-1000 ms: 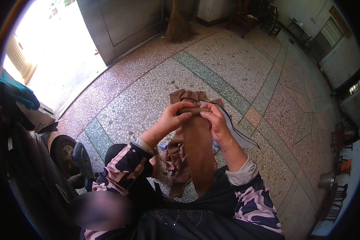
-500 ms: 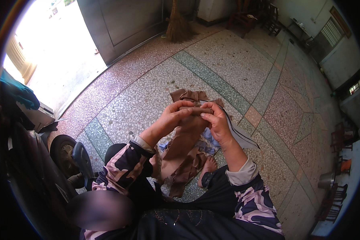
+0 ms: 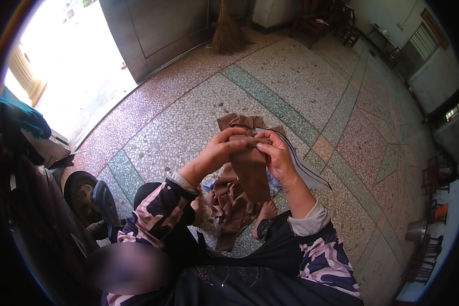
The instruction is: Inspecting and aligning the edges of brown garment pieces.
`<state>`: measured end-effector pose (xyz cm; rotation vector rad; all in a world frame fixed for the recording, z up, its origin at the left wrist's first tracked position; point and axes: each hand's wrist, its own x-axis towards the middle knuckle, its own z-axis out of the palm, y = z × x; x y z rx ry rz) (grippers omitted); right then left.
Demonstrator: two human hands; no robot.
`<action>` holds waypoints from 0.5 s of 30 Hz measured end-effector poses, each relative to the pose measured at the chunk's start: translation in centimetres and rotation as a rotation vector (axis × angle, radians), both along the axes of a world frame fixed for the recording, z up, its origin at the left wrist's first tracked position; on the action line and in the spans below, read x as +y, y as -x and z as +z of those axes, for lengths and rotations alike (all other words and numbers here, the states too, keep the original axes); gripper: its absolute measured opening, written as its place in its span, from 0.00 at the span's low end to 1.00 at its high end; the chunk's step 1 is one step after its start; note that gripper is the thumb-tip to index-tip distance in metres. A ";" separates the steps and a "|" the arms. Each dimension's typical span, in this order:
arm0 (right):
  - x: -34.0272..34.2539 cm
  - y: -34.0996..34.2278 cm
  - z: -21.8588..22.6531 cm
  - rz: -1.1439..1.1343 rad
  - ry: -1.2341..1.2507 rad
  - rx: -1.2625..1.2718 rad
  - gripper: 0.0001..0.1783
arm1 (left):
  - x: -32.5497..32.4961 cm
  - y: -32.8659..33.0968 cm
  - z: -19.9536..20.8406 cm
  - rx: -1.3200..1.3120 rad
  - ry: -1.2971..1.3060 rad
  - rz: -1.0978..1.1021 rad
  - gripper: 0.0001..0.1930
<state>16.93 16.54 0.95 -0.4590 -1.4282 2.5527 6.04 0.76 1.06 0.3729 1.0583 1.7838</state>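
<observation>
Between my two hands hangs a piece of brown cloth (image 3: 251, 176), pinched along its top edge. My left hand (image 3: 222, 149) is closed on the left end of that edge. With thumb and fingertips, my right hand (image 3: 276, 155) grips the right end, close to the left hand. Below, more crumpled brown cloth (image 3: 231, 201) lies in a heap on the floor between my feet. Another brown piece (image 3: 239, 121) lies just beyond my hands. A pale grey strip with dark edging (image 3: 311, 177) stretches out to the right. Light blue cloth (image 3: 274, 184) is partly covered by the hanging piece.
A wheel (image 3: 81, 193) and a dark blue curved part (image 3: 104, 204) stand close on my left. At the far wall a straw broom (image 3: 227, 35) leans beside a dark door (image 3: 163, 30). Wooden chairs (image 3: 424, 257) and a metal bucket (image 3: 416, 229) are along the right.
The long brown cloth that slanted down to the floor now hangs as a shorter flap from my fingers. The heap beneath shows more. Both hands stay nearly in place.
</observation>
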 end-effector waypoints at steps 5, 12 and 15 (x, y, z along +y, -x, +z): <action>-0.3 0.1 0.2 -0.039 0.003 0.016 0.12 | 0.0 0.3 -0.6 0.198 0.010 0.002 0.17; -0.2 0.2 0.3 -0.002 0.138 -0.053 0.11 | 0.1 0.2 -0.3 0.468 -0.003 -0.001 0.20; -0.3 0.1 0.4 -0.046 -0.036 0.027 0.11 | -0.1 0.3 -0.3 0.312 0.012 0.029 0.21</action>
